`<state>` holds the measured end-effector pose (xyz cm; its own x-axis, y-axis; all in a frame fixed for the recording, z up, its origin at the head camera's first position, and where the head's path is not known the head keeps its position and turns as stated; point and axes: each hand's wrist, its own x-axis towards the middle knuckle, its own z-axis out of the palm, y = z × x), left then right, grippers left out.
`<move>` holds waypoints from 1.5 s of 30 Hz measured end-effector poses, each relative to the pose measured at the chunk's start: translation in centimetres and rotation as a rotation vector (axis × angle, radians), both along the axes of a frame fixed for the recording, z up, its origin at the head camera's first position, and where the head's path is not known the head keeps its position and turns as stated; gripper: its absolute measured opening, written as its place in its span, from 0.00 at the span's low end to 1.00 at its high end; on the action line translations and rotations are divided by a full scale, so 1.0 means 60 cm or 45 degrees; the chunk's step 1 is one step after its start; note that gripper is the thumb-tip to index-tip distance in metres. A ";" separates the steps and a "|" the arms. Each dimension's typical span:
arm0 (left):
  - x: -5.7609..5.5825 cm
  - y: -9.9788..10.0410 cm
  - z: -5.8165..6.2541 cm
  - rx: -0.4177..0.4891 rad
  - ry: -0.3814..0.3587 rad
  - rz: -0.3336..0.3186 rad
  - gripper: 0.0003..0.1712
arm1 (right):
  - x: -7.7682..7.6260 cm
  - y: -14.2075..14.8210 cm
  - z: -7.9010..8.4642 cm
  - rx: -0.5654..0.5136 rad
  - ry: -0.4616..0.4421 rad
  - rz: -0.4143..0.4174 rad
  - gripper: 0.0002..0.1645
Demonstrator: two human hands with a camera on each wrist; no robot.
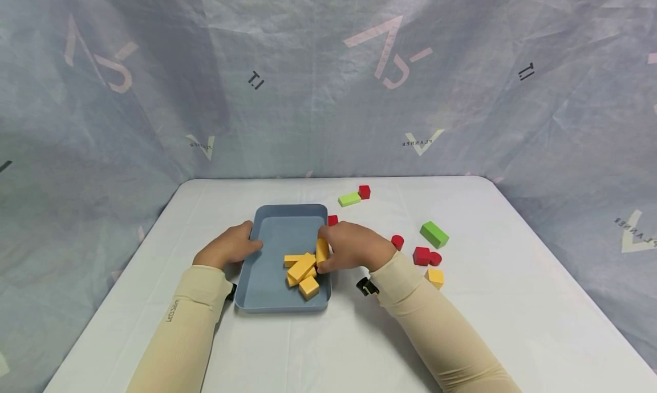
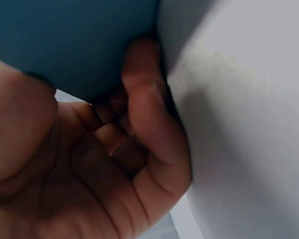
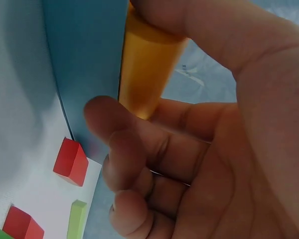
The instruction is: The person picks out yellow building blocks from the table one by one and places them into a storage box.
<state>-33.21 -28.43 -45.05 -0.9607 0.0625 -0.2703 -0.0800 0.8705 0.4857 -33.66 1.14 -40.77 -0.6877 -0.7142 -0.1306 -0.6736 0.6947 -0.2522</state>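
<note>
A blue-grey tray (image 1: pixel 281 233) lies on the table, with several yellow blocks (image 1: pixel 301 268) heaped in its lower right part. My left hand (image 1: pixel 228 246) grips the tray's left wall, thumb over the rim and fingers curled against the outside, as the left wrist view shows. At the right wall, my right hand (image 1: pixel 354 246) pinches a yellow cylinder (image 3: pixel 152 64) between thumb and fingers, just inside the rim. In the right wrist view its fingertips (image 3: pixel 107 117) lie near the tray's outer wall.
Right of the tray lie red blocks (image 1: pixel 422 256), a red cylinder (image 1: pixel 397 242), a green block (image 1: pixel 434 234) and a yellow cube (image 1: pixel 434 277). Farther back are a light green block (image 1: pixel 349 199) and a red cube (image 1: pixel 364 192). Another red block (image 1: pixel 332 220) sits beside the tray's right wall.
</note>
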 end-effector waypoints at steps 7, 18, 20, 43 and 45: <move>-0.002 0.001 0.000 -0.011 -0.002 -0.002 0.38 | 0.001 0.000 -0.001 0.021 -0.005 -0.007 0.34; 0.001 0.000 0.000 -0.013 0.006 -0.006 0.38 | 0.004 -0.001 -0.004 0.083 -0.082 0.002 0.36; 0.001 0.000 -0.001 -0.014 0.010 -0.006 0.38 | 0.006 -0.002 -0.004 0.090 -0.096 -0.001 0.37; -0.001 -0.003 -0.005 -0.002 0.011 0.000 0.37 | 0.013 0.001 0.001 0.109 -0.159 0.007 0.32; -0.002 -0.003 -0.005 -0.002 0.009 0.000 0.36 | 0.013 0.001 0.001 0.109 -0.160 0.003 0.32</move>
